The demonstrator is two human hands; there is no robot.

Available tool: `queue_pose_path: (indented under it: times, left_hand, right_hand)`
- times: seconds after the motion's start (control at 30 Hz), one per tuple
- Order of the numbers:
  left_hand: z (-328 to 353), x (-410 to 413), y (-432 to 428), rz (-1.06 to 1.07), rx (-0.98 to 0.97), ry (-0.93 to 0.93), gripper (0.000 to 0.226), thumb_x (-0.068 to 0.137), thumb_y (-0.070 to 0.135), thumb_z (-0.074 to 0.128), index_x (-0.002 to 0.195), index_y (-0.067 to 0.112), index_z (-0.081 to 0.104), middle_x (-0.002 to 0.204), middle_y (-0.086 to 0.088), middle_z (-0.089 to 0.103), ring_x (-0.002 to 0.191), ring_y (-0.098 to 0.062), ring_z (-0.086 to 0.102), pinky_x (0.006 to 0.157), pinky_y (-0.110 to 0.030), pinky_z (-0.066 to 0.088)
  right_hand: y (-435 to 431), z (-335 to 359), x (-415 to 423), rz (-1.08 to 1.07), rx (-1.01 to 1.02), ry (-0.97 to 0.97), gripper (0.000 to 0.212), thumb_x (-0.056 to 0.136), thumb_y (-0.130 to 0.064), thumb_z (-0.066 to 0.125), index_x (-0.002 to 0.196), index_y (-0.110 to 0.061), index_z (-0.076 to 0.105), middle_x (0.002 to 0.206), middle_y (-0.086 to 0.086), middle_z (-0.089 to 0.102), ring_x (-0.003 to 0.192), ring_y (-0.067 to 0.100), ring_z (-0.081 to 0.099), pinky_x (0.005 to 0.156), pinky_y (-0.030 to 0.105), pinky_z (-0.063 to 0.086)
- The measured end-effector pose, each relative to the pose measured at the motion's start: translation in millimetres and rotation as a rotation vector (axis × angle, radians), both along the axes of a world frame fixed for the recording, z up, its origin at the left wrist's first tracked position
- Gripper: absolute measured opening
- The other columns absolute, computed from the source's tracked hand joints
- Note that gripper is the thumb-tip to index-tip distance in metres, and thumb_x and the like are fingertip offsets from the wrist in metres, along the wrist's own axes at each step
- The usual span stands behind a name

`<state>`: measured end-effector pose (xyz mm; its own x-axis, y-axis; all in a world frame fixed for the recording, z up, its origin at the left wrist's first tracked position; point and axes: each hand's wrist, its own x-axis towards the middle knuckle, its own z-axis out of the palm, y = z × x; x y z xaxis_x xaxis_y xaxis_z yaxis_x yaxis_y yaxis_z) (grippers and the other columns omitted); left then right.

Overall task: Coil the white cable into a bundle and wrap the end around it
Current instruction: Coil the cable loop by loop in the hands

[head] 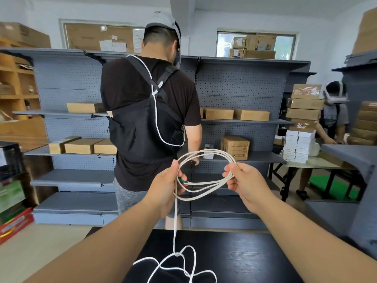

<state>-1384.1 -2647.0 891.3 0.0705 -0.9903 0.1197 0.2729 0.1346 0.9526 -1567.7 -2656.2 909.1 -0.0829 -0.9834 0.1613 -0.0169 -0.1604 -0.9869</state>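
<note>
The job is roughly midway, by my reading. A few turns of the cable [206,153] are gathered into a flat oval coil held in the air above the far edge of the bench [255,258], between the two hands. The left hand [163,188] has its grip closed on the left side of the coil, thumb up and fingers curled round the strands where they cross; a small green piece [182,181] shows at its fingertips, and I cannot tell what it is. The right hand [244,185] pinches the bunched strands at the right side of the coil between thumb and fingers. The turns are uneven, some sagging lower than others, so the bundle is loose, not tidy. From the left grip one strand drops straight down to the bench, where the slack [175,260] lies in open curls by the near edge, running out of view at the bottom. So a fair length is left to coil, and its free end is not visible. The wrap of the end around the bundle is not yet begun, and it can only follow once the slack is taken up.
</note>
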Motion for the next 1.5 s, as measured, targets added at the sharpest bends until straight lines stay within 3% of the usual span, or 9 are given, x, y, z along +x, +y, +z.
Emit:
queue_pose_path:
  times: [0.2, 0.43, 0.7, 0.8, 0.93, 1.07, 1.17, 1.37, 1.5]
  left_hand:
    - [-4.3, 4.8, -2.0, -0.059, 0.043, -0.026, 0.04, 0.098, 0.041, 0.038, 0.069, 0.014, 0.045, 0.067, -0.001, 0.047, 0.044, -0.009, 0.051, 0.053, -0.026, 0.039]
    - [-8.4, 18.4, -3.2, -0.273, 0.031, 0.054, 0.036, 0.098, 0.025, 0.034, 0.073, 0.009, 0.054, 0.073, -0.005, 0.055, 0.068, -0.021, 0.057, 0.063, -0.03, 0.045]
    - [-9.1, 8.3, -4.0, -0.071, -0.045, -0.072, 0.026, 0.098, 0.021, 0.043, 0.081, 0.008, 0.059, 0.074, -0.005, 0.059, 0.066, -0.007, 0.062, 0.065, -0.016, 0.051]
    - [-8.8, 1.1, -6.0, 0.079, -0.091, -0.165, 0.028, 0.099, 0.022, 0.042, 0.079, 0.011, 0.059, 0.072, -0.003, 0.055, 0.068, -0.012, 0.053, 0.073, -0.023, 0.047]
    - [-7.6, -1.7, -8.6, 0.216, -0.156, -0.377, 0.03, 0.1, 0.024, 0.037, 0.082, 0.013, 0.058, 0.07, -0.003, 0.052, 0.065, -0.012, 0.048, 0.066, -0.021, 0.045]
    - [-6.4, 0.3, -10.4, 0.294, -0.2, -0.454, 0.029, 0.099, 0.026, 0.038, 0.079, 0.018, 0.057, 0.069, -0.002, 0.053, 0.064, -0.013, 0.05, 0.071, -0.031, 0.047]
    - [-1.8, 2.8, -10.1, 0.349, -0.229, -0.548, 0.028, 0.099, 0.025, 0.038, 0.077, 0.021, 0.054, 0.066, -0.001, 0.052, 0.062, -0.015, 0.047, 0.063, -0.029, 0.041]
    - [12.9, 8.2, -10.2, 0.351, -0.285, -0.674, 0.025, 0.099, 0.027, 0.037, 0.081, 0.019, 0.053, 0.071, -0.006, 0.053, 0.063, -0.016, 0.047, 0.058, -0.027, 0.036]
    - [18.7, 10.8, -9.7, 0.304, -0.322, -0.809, 0.024, 0.1, 0.025, 0.036, 0.086, 0.017, 0.054, 0.071, -0.003, 0.052, 0.062, -0.012, 0.045, 0.055, -0.024, 0.035]
  right_hand:
    - [-2.2, -2.8, -0.9, -0.012, -0.023, 0.031, 0.028, 0.098, -0.017, 0.04, 0.081, -0.01, 0.062, 0.076, 0.007, 0.058, 0.058, 0.012, 0.045, 0.055, 0.023, 0.043]
    - [-1.4, -0.3, -4.9, -0.016, -0.006, -0.038, 0.026, 0.098, -0.014, 0.04, 0.082, -0.007, 0.061, 0.076, 0.007, 0.057, 0.058, 0.011, 0.043, 0.055, 0.022, 0.042]
    - [-1.2, -2.1, -6.7, -0.027, 0.02, -0.093, 0.026, 0.098, -0.016, 0.042, 0.084, -0.006, 0.062, 0.078, 0.009, 0.058, 0.059, 0.012, 0.044, 0.057, 0.024, 0.043]
    - [0.1, -6.0, -5.7, -0.018, 0.032, -0.097, 0.026, 0.098, -0.016, 0.042, 0.083, -0.007, 0.062, 0.077, 0.008, 0.058, 0.059, 0.012, 0.045, 0.056, 0.023, 0.044]
    - [1.0, -8.3, -4.4, -0.009, 0.043, -0.104, 0.027, 0.098, -0.017, 0.041, 0.084, -0.007, 0.062, 0.077, 0.008, 0.058, 0.059, 0.012, 0.045, 0.057, 0.023, 0.044]
    - [2.6, -7.5, -5.8, 0.053, 0.073, -0.109, 0.026, 0.098, -0.017, 0.041, 0.086, -0.005, 0.062, 0.079, 0.009, 0.06, 0.06, 0.012, 0.047, 0.056, 0.022, 0.045]
    - [3.3, -6.5, -8.8, 0.151, 0.138, -0.137, 0.025, 0.098, -0.015, 0.043, 0.087, -0.004, 0.063, 0.081, 0.011, 0.062, 0.06, 0.011, 0.048, 0.053, 0.02, 0.046]
    - [-1.2, -7.1, -15.1, 0.218, 0.137, 0.069, 0.02, 0.094, -0.021, 0.049, 0.088, -0.011, 0.066, 0.086, 0.002, 0.07, 0.057, 0.009, 0.041, 0.049, 0.02, 0.032]
    - [-3.9, -0.1, -17.8, 0.193, 0.04, 0.214, 0.017, 0.093, -0.024, 0.051, 0.089, -0.017, 0.066, 0.09, -0.004, 0.072, 0.074, 0.012, 0.05, 0.067, 0.026, 0.039]
